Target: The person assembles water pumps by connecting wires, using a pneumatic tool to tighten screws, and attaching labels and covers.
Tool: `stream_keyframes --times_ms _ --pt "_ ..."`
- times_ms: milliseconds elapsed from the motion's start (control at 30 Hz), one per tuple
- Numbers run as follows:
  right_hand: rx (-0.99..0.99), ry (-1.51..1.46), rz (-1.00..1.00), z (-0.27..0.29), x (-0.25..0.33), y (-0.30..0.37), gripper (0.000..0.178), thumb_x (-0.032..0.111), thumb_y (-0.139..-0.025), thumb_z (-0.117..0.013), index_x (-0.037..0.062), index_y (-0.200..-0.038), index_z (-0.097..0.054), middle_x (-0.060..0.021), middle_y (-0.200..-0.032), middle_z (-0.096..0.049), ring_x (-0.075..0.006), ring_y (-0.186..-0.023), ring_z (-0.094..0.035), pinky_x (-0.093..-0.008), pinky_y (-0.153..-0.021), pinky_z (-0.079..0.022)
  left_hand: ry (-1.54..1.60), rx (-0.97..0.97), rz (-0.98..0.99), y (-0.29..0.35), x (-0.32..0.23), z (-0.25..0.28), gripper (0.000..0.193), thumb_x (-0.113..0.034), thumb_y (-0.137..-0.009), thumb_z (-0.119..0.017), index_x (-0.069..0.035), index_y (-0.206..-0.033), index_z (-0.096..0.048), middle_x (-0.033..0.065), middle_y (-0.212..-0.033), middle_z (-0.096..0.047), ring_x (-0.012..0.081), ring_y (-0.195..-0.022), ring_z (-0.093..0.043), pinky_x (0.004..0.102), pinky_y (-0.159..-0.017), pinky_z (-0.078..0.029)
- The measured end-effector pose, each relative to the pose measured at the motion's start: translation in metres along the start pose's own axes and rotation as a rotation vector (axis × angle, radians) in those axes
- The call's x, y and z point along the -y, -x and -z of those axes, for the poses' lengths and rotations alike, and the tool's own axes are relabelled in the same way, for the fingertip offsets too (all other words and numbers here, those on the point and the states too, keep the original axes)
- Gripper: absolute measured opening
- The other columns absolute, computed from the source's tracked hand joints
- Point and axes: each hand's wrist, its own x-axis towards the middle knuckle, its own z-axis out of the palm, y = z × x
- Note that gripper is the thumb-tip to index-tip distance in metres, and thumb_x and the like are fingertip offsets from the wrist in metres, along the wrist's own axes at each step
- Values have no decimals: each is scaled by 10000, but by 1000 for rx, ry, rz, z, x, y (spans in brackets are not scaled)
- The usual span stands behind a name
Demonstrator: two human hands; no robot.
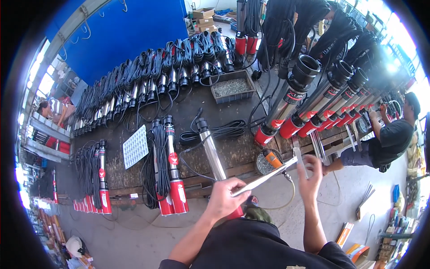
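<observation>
Both hands grip one flat metal strip (264, 178) above the table (224, 154) edge: left hand (226, 199) at its near end, right hand (310, 172) apparently pinching the far end.

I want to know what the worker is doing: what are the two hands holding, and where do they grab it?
Both hold one long flat metal strip. The left hand pinches its near end; the right hand grips near its far end, by the bench edge.
</observation>
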Motion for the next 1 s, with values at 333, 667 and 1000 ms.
stream_keyframes --times_ms 333,667,1000 --pt "735 -66 312 -31 94 -17 327 140 -854 -765 2 -1138 -680 -106 -969 -709 -253 -839 -693 -362 -767 -541 243 -267 -237 1 -45 37 131 -47 -873 -791 38 -901 -696 50 -826 -709 43 -786 -634 204 -653 -476" --pt "797 -404 -32 -71 120 -9 216 154 -812 -826 -12 -910 -729 -59 -713 -703 -96 -648 -641 -266 -617 -517 68 -178 9 -4 -24 20 135 -15 -889 -740 43 -894 -618 17 -706 -661 15 -710 -549 226 -628 -471" --pt "635 -539 -160 -97 65 25 299 186 -968 -666 -36 -1163 -626 -133 -943 -733 -157 -903 -699 -331 -815 -566 313 -164 72 -51 4 28 116 5 -874 -767 6 -948 -677 31 -843 -722 45 -724 -633 208 -644 -504"
